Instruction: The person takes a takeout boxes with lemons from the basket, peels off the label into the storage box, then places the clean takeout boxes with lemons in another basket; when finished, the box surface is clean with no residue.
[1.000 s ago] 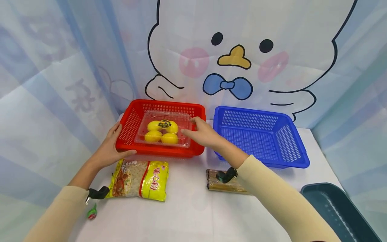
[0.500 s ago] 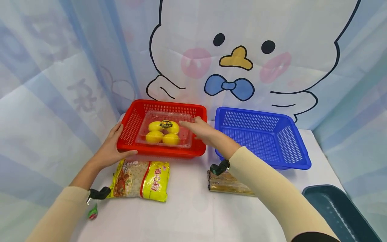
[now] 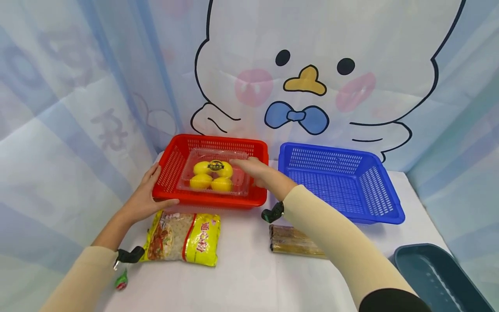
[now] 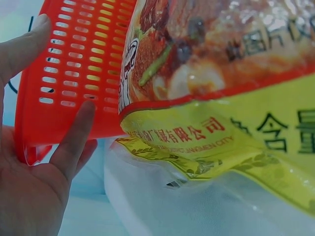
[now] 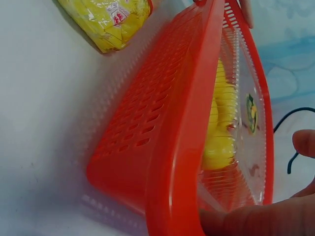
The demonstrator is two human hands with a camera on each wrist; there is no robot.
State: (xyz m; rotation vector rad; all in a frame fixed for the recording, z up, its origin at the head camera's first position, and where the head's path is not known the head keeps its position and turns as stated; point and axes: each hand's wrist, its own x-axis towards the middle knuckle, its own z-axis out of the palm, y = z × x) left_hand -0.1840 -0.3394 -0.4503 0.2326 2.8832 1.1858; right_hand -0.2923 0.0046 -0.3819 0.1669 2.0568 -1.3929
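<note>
A red basket (image 3: 210, 200) holds a clear lidded box (image 3: 239, 184) of several yellow lemons (image 3: 200, 181), with a dark label on the lid. My left hand (image 3: 142, 197) grips the basket's near left corner, thumb along the front and fingers along the left side. In the left wrist view its fingers (image 4: 74, 137) press on the slotted wall. My right hand (image 3: 265, 173) reaches over the basket's right side to the box's right end, one finger extended over the lid. In the right wrist view its thumb (image 5: 305, 142) stands apart from a finger partly hidden behind the rim.
A yellow food bag (image 3: 181, 238) lies in front of the red basket. To the right stands a blue basket (image 3: 327, 186), with a brown packet (image 3: 294, 242) before it, partly under the right arm. A dark green tray (image 3: 432, 268) and a small green-red item (image 3: 121, 281) lie nearer.
The right hand has shifted left over the end of the clear box, its fingers lower inside the basket. The left hand stays on the corner. The view has tilted slightly.
</note>
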